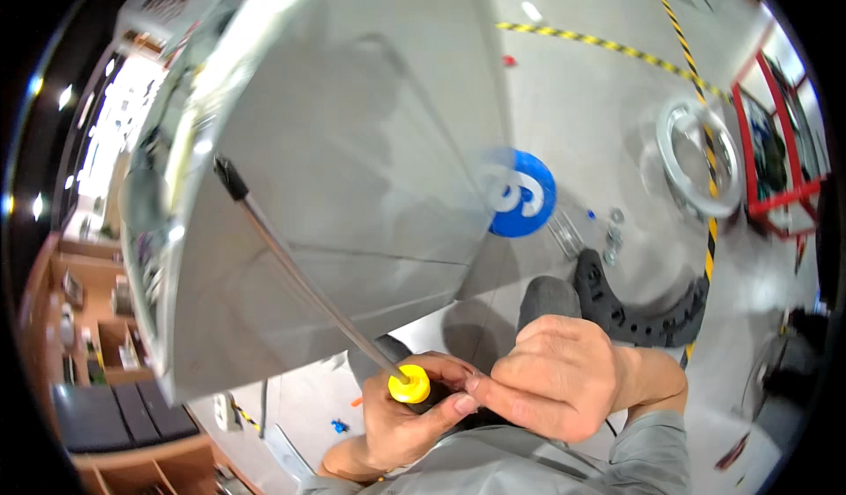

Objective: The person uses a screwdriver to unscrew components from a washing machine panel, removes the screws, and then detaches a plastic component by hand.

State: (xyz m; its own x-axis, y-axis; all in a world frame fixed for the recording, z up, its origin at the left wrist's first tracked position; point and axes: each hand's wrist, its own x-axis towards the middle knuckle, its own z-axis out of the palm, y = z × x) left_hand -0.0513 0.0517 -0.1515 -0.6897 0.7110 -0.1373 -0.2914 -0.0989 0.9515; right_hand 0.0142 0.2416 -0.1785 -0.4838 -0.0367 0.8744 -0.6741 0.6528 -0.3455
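Note:
My left hand (388, 429) is wrapped round the handle of a long screwdriver (304, 282) with a yellow collar. Its shaft slants up and left, ending in a black tip in front of a large grey-white appliance cabinet (352, 169). Most of the handle is hidden by my fingers. Beside it, my right hand (555, 376) is closed, thumb and forefinger pinched together close to my left thumb and fingertips. Whatever lies in that pinch is too small to make out. The cabinet's side panel faces me, and its open top edge shows blurred parts.
On the floor at right lie a round door ring (667, 162), a dark curved piece with holes (652, 326) and small clear parts (613, 238). A red-framed rack (784, 203) stands beyond the striped tape (608, 46). Wooden shelving (106, 275) is at left.

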